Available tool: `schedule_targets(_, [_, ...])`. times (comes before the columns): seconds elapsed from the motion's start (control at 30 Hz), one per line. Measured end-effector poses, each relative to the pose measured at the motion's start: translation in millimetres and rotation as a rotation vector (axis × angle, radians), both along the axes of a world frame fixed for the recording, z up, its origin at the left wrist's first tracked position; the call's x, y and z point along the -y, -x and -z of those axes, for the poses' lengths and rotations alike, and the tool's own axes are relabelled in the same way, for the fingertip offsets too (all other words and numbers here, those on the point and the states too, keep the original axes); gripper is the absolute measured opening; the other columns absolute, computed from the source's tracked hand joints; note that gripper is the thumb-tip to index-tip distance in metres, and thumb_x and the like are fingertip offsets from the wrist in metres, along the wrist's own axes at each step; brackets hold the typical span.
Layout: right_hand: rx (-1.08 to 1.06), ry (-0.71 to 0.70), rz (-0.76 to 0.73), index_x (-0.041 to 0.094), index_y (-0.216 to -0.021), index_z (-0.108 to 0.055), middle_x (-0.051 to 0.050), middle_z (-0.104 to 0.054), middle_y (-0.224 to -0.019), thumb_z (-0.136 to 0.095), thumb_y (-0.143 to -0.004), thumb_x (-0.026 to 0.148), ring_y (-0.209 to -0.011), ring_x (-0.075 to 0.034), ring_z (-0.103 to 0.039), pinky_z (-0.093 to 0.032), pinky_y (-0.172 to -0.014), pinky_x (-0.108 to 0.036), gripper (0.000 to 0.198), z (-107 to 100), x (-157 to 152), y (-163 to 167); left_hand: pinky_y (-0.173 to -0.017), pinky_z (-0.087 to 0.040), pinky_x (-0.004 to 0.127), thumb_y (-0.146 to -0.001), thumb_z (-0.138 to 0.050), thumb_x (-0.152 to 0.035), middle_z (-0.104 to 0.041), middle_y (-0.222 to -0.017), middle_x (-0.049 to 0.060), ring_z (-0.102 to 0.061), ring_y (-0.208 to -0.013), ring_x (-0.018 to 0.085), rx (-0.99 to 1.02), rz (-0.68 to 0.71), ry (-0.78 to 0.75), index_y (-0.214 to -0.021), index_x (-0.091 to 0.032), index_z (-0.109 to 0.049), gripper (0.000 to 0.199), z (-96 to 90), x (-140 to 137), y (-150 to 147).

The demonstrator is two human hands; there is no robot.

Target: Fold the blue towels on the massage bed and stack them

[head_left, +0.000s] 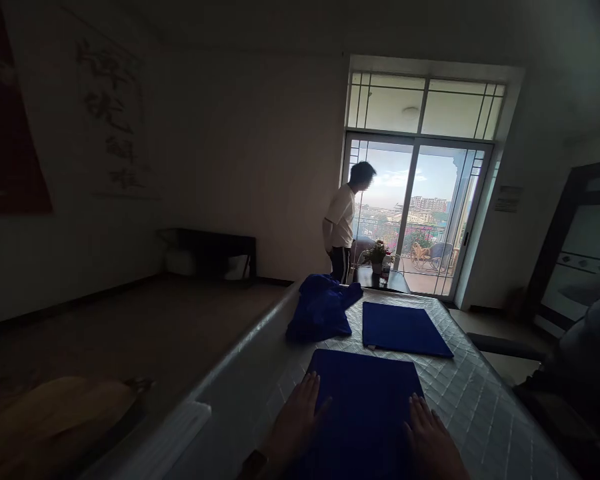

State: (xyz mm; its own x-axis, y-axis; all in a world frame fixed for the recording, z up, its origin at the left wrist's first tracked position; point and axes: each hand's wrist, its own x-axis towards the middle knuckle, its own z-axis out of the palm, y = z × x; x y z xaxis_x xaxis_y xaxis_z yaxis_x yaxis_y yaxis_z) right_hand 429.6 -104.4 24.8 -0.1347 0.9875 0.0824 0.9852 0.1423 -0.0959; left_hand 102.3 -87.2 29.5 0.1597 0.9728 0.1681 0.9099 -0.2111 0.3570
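Observation:
A blue folded cloth (363, 413) lies flat in front of me on a silvery quilted mattress (470, 373). My left hand (300, 410) rests on its left edge, fingers stretched out. On the opposite edge, my right hand (427, 427) lies with its fingers extended. Neither hand grips anything. Beyond, to the right, is a second flat blue cloth (405, 329) in a neat rectangle. A crumpled blue garment (323, 308) sits at the far left of the mattress. The near end of the front cloth is dark and runs out of view.
A person (341, 220) in a light top stands past the mattress's far end. Beside them is a small dark table (380, 279) with a potted plant (378, 253). Behind it is a sliding glass door (435, 213). A dark low bench (210, 252) stands along the left wall.

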Motion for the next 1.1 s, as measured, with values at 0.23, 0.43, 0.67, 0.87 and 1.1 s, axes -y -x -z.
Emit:
schedule_targets(0.23, [-0.031,0.131,0.066,0.004,-0.156,-0.023,-0.011,-0.016,-0.164,-0.024,-0.100,0.049,-0.152,-0.025,-0.014,-0.018,-0.126,-0.043,0.072,0.5,19.9,0.2,-0.125,-0.022,0.048,-0.100,-0.023,-0.066,-0.027,-0.163,0.016,-0.024,-0.152,0.030,-0.049,-0.046,0.029,-0.154,-0.005,-0.036,0.083,-8.4,-0.2,-3.2])
schedule_targets(0.43, [-0.051,0.112,0.049,0.005,-0.156,-0.024,-0.012,-0.016,-0.164,-0.023,-0.100,0.046,-0.152,-0.026,-0.015,-0.018,-0.125,-0.045,0.070,-1.0,21.9,3.3,-0.123,-0.030,0.050,-0.102,-0.024,-0.060,-0.029,-0.163,0.012,-0.027,-0.151,0.029,-0.018,0.178,-0.037,-0.157,-0.015,-0.033,0.072,-8.5,19.0,-59.2])
schedule_targets(0.67, [-0.026,0.026,-0.055,0.017,-0.152,-0.041,-0.010,-0.029,-0.161,-0.039,-0.095,0.032,-0.151,-0.030,-0.023,-0.025,-0.123,-0.048,0.059,1.0,24.2,-0.2,-0.124,-0.030,0.044,-0.103,-0.027,-0.057,-0.035,-0.161,0.011,-0.033,-0.149,0.026,0.031,0.525,-0.122,-0.158,-0.018,-0.032,0.066,2.6,24.2,-174.3])
schedule_targets(0.87, [-0.078,0.030,-0.014,0.011,-0.151,-0.041,-0.012,-0.029,-0.161,-0.031,-0.098,0.031,-0.151,-0.029,-0.024,-0.025,-0.123,-0.049,0.058,-6.1,29.2,2.1,-0.121,-0.035,0.045,-0.105,-0.028,-0.054,-0.039,-0.159,0.012,-0.036,-0.148,0.026,-0.023,0.483,-0.165,-0.157,-0.017,-0.033,0.064,12.6,16.7,-156.7])
schedule_targets(1.1, [-0.125,0.054,0.039,0.004,-0.154,-0.032,-0.013,-0.024,-0.162,-0.027,-0.100,0.036,-0.151,-0.026,-0.021,-0.023,-0.124,-0.045,0.063,-10.0,29.2,4.1,-0.122,-0.030,0.050,-0.103,-0.029,-0.059,-0.033,-0.161,0.011,-0.031,-0.149,0.029,-0.088,0.210,-0.058,-0.155,-0.017,-0.037,0.067,12.4,6.5,-45.9])
